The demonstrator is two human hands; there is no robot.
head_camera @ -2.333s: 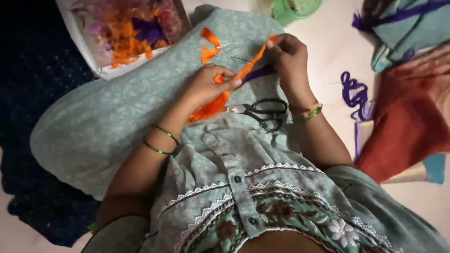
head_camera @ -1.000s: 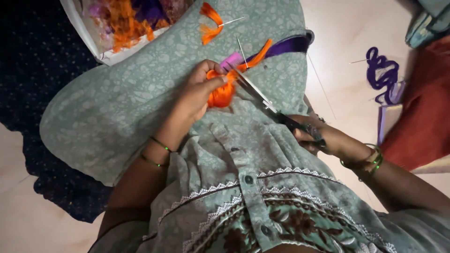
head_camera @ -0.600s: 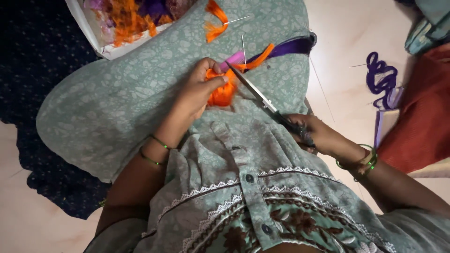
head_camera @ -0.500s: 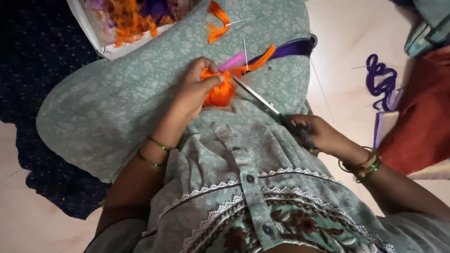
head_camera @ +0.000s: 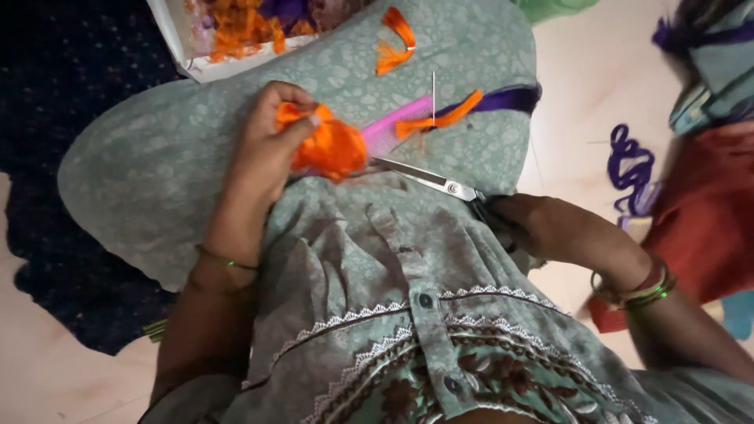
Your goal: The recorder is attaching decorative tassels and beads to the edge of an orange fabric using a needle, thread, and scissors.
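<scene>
orange yarn tuft (head_camera: pixel 330 149) pinched, scissors (head_camera: pixel 440 182) touching

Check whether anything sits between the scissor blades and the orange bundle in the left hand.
Nothing visible does. The scissors, held by the right hand, point straight at the orange bundle pinched in the left hand; the pink comb lies just above.

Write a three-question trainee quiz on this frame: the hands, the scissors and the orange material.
1. True or false: the left hand holds the orange tuft.
2. Which hand holds the scissors?
A. left hand
B. right hand
C. neither hand
3. Fill in: the pink comb lies on the person's ____.

Key:
1. True: the fingers pinch the tuft.
2. B: the right hand grips the handles, with the blades pointing at the tuft.
3. Lap, on the green patterned cloth.
</scene>
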